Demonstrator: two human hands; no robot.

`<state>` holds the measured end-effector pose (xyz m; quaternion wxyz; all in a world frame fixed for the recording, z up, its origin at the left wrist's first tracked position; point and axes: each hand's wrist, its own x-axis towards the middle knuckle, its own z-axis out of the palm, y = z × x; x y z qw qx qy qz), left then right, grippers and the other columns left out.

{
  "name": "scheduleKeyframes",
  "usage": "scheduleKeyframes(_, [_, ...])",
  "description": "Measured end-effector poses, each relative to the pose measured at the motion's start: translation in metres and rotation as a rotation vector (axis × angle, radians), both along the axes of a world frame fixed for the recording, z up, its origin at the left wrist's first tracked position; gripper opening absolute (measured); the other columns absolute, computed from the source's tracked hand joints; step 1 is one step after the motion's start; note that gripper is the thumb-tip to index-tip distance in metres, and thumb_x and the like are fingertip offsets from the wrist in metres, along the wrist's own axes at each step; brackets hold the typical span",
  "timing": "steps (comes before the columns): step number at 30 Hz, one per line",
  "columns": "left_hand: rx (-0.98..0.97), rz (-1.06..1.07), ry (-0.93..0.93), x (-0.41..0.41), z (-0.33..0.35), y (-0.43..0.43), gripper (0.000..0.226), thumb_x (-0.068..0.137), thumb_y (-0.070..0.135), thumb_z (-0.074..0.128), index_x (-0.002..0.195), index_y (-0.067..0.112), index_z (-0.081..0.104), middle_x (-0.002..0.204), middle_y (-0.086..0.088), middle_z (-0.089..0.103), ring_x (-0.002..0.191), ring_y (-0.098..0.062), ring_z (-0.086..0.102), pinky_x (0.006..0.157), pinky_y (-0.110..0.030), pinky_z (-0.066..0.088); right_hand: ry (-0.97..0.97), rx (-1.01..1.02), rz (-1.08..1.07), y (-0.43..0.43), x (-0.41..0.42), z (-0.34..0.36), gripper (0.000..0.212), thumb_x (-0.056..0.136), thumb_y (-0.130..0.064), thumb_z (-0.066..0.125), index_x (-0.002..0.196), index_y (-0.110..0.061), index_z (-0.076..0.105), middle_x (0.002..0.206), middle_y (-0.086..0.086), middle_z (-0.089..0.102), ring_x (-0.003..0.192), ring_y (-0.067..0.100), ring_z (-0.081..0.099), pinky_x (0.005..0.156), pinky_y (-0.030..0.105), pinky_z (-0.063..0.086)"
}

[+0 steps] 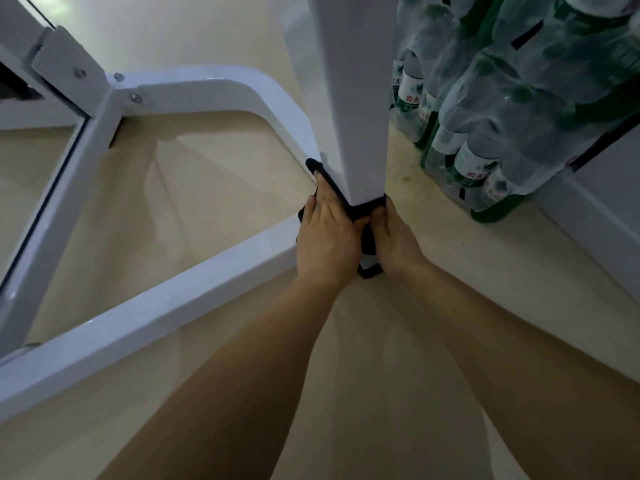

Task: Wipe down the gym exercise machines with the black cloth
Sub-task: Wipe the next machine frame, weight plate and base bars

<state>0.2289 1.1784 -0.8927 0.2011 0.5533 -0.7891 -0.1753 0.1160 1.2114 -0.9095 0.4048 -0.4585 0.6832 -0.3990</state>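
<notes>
Pressing the black cloth point(362, 207) against the foot of a white upright post point(353, 98), both hands sit low near the floor point(173, 202). The left hand point(327, 237) lies flat with its fingers stretched along the post's left face, the cloth trapped under them and a dark corner poking out past the fingertips. The right hand point(394, 237) is curled around the post's right side, thumb bent in toward the other thumb, pinching the cloth where it wraps the bottom edge. More cloth hangs bunched between the two palms, above a small black foot point(370, 271) under the post. A white base bar point(156, 320) runs from the post toward the lower left, and a curved white bar point(221, 86) joins it behind. Shrink-wrapped packs of bottles point(502, 109) stand just right of the post.
</notes>
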Motion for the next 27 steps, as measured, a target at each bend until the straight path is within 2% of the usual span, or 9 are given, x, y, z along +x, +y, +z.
scheduleKeyframes(3, [0.036, -0.035, 0.005, 0.004, 0.004, 0.0, 0.088, 0.096, 0.047, 0.038, 0.158, 0.002, -0.007, 0.168, -0.011, 0.005, 0.152, -0.02, 0.021, 0.125, -0.027, 0.004, -0.02, -0.024, 0.017, 0.001, -0.001, 0.007, 0.052, 0.107, -0.042, 0.022, 0.154, -0.022, 0.029, 0.146, 0.005, 0.051, 0.13, 0.022, 0.051, 0.101, 0.03, 0.039])
scheduleKeyframes(5, [0.091, -0.065, 0.059, 0.006, 0.011, -0.001, 0.088, 0.097, 0.051, 0.037, 0.159, 0.006, -0.007, 0.167, -0.011, 0.012, 0.15, -0.024, 0.026, 0.125, -0.035, 0.015, -0.023, -0.047, 0.026, 0.003, 0.0, 0.02, 0.05, 0.107, -0.04, 0.021, 0.154, -0.022, 0.026, 0.148, 0.002, 0.048, 0.13, 0.019, 0.049, 0.101, 0.029, 0.037])
scheduleKeyframes(7, [0.152, -0.064, 0.148, 0.008, 0.025, -0.001, 0.087, 0.098, 0.053, 0.038, 0.159, 0.014, -0.011, 0.164, -0.007, 0.023, 0.142, -0.028, 0.037, 0.113, -0.044, 0.037, -0.018, -0.094, 0.024, 0.003, 0.003, 0.039, 0.049, 0.108, -0.038, 0.021, 0.154, -0.021, 0.026, 0.146, 0.0, 0.049, 0.128, 0.016, 0.049, 0.1, 0.027, 0.037])
scheduleKeyframes(9, [0.161, -0.046, 0.215, 0.009, 0.046, 0.0, 0.087, 0.101, 0.049, 0.041, 0.158, 0.019, -0.017, 0.164, -0.005, 0.026, 0.136, -0.029, 0.046, 0.097, -0.044, 0.048, -0.019, -0.148, 0.029, 0.001, 0.003, 0.063, 0.048, 0.109, -0.038, 0.022, 0.153, -0.021, 0.027, 0.14, -0.005, 0.051, 0.124, 0.012, 0.05, 0.1, 0.026, 0.038])
scheduleKeyframes(14, [-0.002, -0.098, 0.38, 0.009, 0.105, -0.003, 0.086, 0.101, 0.047, 0.039, 0.157, 0.019, -0.02, 0.166, -0.004, 0.018, 0.138, -0.024, 0.045, 0.096, -0.046, 0.052, 0.003, -0.324, 0.092, -0.004, 0.001, 0.128, 0.043, 0.11, -0.029, 0.025, 0.151, -0.018, 0.03, 0.123, -0.027, 0.047, 0.106, -0.028, 0.046, 0.09, -0.001, 0.033])
scheduleKeyframes(19, [-0.227, -0.207, 0.469, 0.019, 0.157, -0.019, 0.089, 0.1, 0.051, 0.037, 0.157, 0.003, -0.012, 0.164, -0.01, 0.023, 0.137, -0.025, 0.047, 0.087, -0.02, 0.047, -0.051, -0.483, 0.091, -0.016, 0.004, 0.178, 0.034, 0.107, -0.031, 0.024, 0.141, -0.034, 0.029, 0.127, -0.029, 0.048, 0.118, -0.019, 0.047, 0.104, 0.013, 0.037])
scheduleKeyframes(23, [-0.239, -0.22, 0.528, 0.014, 0.158, -0.024, 0.094, 0.096, 0.061, 0.031, 0.157, 0.001, -0.008, 0.166, -0.012, 0.017, 0.143, -0.029, 0.04, 0.088, -0.004, 0.041, -0.078, -0.573, 0.05, -0.024, 0.009, 0.175, 0.031, 0.108, -0.03, 0.024, 0.139, -0.035, 0.027, 0.136, -0.018, 0.048, 0.13, -0.012, 0.043, 0.112, 0.019, 0.033])
scheduleKeyframes(25, [-0.222, -0.175, 0.513, 0.009, 0.146, -0.018, 0.092, 0.096, 0.06, 0.03, 0.158, 0.004, -0.008, 0.166, -0.011, 0.016, 0.144, -0.029, 0.039, 0.093, -0.017, 0.046, -0.029, -0.565, 0.045, -0.023, 0.008, 0.162, 0.036, 0.108, -0.031, 0.025, 0.144, -0.028, 0.029, 0.138, -0.013, 0.049, 0.132, -0.008, 0.043, 0.114, 0.021, 0.033])
scheduleKeyframes(27, [-0.158, -0.112, 0.485, 0.007, 0.129, -0.011, 0.087, 0.1, 0.055, 0.034, 0.158, 0.01, -0.012, 0.167, -0.007, 0.014, 0.143, -0.027, 0.04, 0.093, -0.034, 0.051, 0.002, -0.464, 0.029, -0.018, 0.007, 0.144, 0.041, 0.108, -0.028, 0.022, 0.147, -0.019, 0.034, 0.126, -0.024, 0.05, 0.116, -0.023, 0.045, 0.102, 0.007, 0.034])
